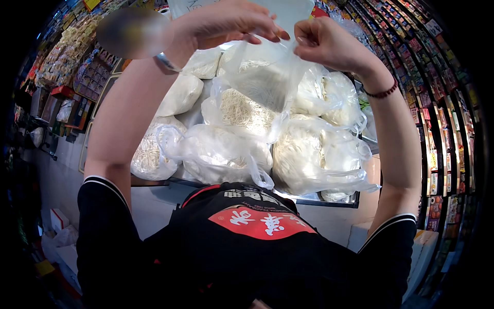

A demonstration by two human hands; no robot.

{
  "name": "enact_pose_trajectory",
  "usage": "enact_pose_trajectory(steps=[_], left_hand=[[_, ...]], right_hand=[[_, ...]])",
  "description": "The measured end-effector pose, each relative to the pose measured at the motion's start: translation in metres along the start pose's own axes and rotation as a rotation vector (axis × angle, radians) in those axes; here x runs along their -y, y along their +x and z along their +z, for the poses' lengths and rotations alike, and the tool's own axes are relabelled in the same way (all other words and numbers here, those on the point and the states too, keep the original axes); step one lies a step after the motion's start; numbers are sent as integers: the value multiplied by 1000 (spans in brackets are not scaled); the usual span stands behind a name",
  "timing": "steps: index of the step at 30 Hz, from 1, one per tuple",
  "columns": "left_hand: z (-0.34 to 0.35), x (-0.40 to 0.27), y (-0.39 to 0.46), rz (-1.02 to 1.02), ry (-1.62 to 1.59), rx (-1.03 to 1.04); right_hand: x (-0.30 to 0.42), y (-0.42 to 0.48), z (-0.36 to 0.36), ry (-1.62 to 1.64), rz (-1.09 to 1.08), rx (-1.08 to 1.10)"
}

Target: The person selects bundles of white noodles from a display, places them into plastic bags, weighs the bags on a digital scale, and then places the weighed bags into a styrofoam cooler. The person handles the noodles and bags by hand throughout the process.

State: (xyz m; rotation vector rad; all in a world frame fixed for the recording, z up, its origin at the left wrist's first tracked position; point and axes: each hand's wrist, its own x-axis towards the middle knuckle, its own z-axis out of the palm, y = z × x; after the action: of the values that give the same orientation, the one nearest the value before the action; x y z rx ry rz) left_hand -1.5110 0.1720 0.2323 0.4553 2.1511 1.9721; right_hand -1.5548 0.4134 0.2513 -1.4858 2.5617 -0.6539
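My right hand is curled into a fist at the top of a thin clear plastic bag. The bag hangs below it, over the noodles. My left hand reaches in from the left with bent fingers close to the bag's upper edge. It is a little blurred, and whether it pinches the film cannot be told. Beneath the hanging bag sits an opened bag of pale noodles. Nearer my body lie a tied bag of noodles and another bulging noodle bag.
Several more filled bags, such as a white bag at left, crowd the metal display counter. A translucent panel stands at the far side. Packed shelves line the right. Foam boxes stand low at right.
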Motion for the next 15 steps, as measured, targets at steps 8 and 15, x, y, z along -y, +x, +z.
enact_pose_trajectory(steps=[8,15], left_hand=[[44,5,34,-7,362,170],[73,-22,28,106,251,-56]], right_hand=[[14,10,-16,212,148,-148],[-2,-38,-6,489,97,-573]])
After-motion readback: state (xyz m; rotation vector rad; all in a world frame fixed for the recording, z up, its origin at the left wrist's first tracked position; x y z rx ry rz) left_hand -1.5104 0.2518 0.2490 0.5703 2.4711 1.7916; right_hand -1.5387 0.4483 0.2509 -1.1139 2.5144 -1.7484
